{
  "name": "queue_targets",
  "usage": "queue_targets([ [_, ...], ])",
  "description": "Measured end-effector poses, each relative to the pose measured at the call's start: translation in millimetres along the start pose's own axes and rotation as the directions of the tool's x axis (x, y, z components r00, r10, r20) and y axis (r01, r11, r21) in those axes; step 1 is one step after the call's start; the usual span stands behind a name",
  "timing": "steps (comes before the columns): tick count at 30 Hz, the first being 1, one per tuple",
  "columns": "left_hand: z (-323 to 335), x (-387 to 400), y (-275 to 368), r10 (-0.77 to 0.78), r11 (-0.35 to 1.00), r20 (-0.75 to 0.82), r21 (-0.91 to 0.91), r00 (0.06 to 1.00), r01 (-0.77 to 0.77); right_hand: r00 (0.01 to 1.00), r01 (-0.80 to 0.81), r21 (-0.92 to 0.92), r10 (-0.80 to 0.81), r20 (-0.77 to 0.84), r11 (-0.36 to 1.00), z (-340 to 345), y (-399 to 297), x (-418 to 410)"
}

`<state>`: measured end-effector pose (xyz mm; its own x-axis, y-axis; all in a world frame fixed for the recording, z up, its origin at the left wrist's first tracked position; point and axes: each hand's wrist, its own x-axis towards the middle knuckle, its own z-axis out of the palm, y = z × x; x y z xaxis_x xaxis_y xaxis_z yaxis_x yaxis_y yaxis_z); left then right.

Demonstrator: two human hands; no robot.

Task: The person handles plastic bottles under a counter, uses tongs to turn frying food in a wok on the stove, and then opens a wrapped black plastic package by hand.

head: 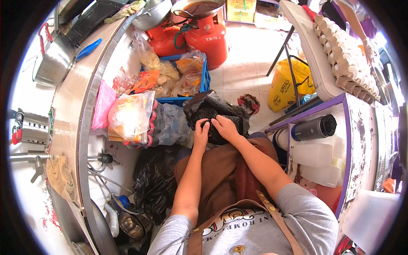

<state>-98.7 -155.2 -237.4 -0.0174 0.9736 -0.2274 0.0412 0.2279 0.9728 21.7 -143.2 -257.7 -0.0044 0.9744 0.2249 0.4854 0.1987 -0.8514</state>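
Both hands meet at the middle of the picture, over a black plastic bag (216, 106) in front of the knees. My left hand (201, 132) has its thumb and fingers closed on a dark edge of the bag. Close beside it, my right hand (225, 127) pinches the same dark plastic with thumb and forefinger. What lies inside the bag is hidden. A brown apron covers the lap. Just past the bag, a small red and dark bundle (249, 104) rests on the tiled floor.
Ahead stand a blue plastic crate (206, 78) of bagged food and red gas cylinders (207, 43). At left are a counter and a large black bag (156, 185). To the right, egg trays (346, 54) sit on a table above a yellow sack (282, 86); a purple-edged shelf (346, 111) holds containers.
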Motion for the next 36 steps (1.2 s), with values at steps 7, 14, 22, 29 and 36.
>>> queue_targets([
  [7,-12.0,8.3,-19.7,0.082,0.985,0.14,0.142,0.987,-0.102,0.99,-0.142,-0.013,0.142,0.001,0.99,0.2,-5.4,3.3],
  [14,-5.2,2.6,-9.5,0.009,0.994,0.12,0.108,0.993,-0.022,0.994,-0.107,-0.03,0.106,-0.032,0.994,-2.6,-3.8,-0.8],
  [22,-12.5,10.3,-19.6,0.094,0.984,0.003,0.155,0.996,-0.093,0.997,-0.057,0.08,0.062,-0.051,0.995,7.8,-5.3,-1.5],
  [29,-11.9,10.1,-22.8,0.062,0.979,-0.104,0.198,0.993,-0.04,0.965,-0.017,0.067,-0.001,0.262,0.998,-0.4,-2.4,-7.2],
  [36,-14.3,11.2,-29.0,0.131,0.991,-0.002,0.03,0.991,-0.131,0.978,0.027,-0.058,-0.014,0.208,0.998,3.8,-2.2,-7.2],
])
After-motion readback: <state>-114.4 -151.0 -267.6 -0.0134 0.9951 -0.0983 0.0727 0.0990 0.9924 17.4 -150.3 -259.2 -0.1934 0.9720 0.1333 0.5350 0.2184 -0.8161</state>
